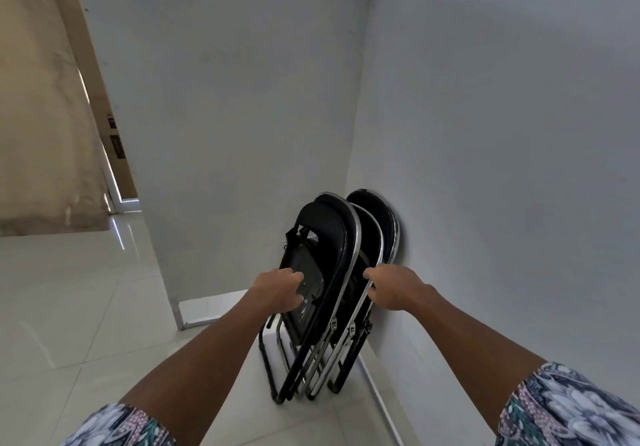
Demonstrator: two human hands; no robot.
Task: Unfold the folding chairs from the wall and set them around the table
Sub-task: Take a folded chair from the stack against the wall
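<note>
The left grip (282, 291), a bare hand, is curled round the seat edge of the outermost black padded folding chair with a chrome tube frame (327, 234). The right grip (391, 288) is clamped on a chrome frame tube, though whose tube is unclear. The chair heads a folded stack of like chairs (375, 237) leaning on the pale grey wall (502, 133) at right, feet on the white tiled floor (69, 307). It is probably best to draw the outer chair clear before spreading seat from back, so the others stay leaning.
</note>
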